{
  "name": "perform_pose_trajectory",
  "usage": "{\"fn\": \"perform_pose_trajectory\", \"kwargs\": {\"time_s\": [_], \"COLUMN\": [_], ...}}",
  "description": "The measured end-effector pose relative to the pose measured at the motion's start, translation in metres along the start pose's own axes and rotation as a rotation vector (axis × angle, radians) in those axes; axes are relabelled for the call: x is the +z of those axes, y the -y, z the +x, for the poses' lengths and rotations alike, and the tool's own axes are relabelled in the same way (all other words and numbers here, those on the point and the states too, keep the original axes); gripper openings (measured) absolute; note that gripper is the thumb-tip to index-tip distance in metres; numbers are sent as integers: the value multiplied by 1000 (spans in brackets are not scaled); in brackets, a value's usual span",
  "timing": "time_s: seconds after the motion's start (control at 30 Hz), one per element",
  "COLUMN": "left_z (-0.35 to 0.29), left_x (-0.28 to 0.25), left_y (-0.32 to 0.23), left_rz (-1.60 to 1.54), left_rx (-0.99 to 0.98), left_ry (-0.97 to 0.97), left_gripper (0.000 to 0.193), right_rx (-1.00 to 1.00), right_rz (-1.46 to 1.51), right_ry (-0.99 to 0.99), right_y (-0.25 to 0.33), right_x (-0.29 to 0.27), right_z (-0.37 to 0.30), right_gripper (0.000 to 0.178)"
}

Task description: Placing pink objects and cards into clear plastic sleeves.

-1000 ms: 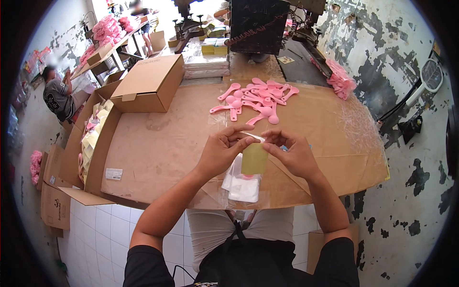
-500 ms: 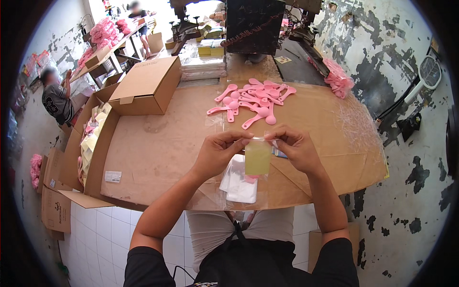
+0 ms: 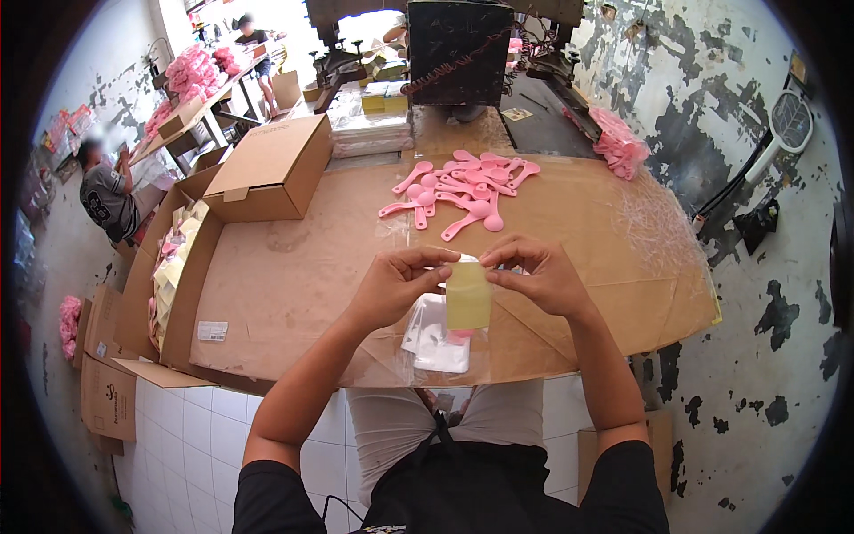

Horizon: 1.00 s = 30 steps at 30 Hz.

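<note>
Between my two hands hangs a small clear plastic bag with a yellow-green card (image 3: pixel 468 301) in it. The fingers of my left hand (image 3: pixel 402 283) pinch its top left corner. My right hand (image 3: pixel 535 278) pinches the top right corner. A bit of pink shows at the bag's lower edge; whether it is inside or behind cannot be made out. Below it, a stack of clear plastic bags (image 3: pixel 436 345) lies near the table's front edge. Beyond my hands sits a loose pile of pink measuring spoons (image 3: pixel 463 189).
At the left stands an open carton (image 3: pixel 182 294) filled with yellow-carded packets, beside a closed cardboard box (image 3: pixel 267 160). A black machine (image 3: pixel 458 53) is at the back. Pink bundles (image 3: pixel 618 142) lie far right. A person (image 3: pixel 108 191) sits at far left; another is farther back.
Both hands have drawn closer together at the bag's top edge, and the bag has shifted slightly left. The whole view has shifted slightly too.
</note>
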<state>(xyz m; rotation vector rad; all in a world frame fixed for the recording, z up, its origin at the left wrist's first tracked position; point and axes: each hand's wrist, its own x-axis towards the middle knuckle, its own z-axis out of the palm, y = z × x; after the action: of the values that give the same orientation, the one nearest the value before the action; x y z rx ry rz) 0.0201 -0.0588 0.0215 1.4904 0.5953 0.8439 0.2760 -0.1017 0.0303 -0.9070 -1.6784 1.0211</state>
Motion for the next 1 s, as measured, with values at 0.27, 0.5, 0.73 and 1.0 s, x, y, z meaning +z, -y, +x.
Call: {"fn": "perform_pose_trajectory", "kwargs": {"time_s": [0.27, 0.5, 0.73, 1.0], "left_z": [-27, -88, -154, -129], "left_x": [9, -11, -166, -165], "left_y": [0, 6, -36, -15], "left_rz": [-104, 36, 144, -50], "left_rx": [22, -116, 231, 84], "left_ry": [-102, -226, -1044, -826], "left_gripper": [33, 27, 38, 57], "right_rx": [51, -20, 130, 143], "right_rz": [140, 48, 52, -98], "right_ry": [60, -43, -215, 1], "right_y": [0, 1, -17, 30], "right_x": [18, 29, -3, -70], "right_z": [-11, -10, -30, -52], "right_gripper": [28, 28, 26, 21]}}
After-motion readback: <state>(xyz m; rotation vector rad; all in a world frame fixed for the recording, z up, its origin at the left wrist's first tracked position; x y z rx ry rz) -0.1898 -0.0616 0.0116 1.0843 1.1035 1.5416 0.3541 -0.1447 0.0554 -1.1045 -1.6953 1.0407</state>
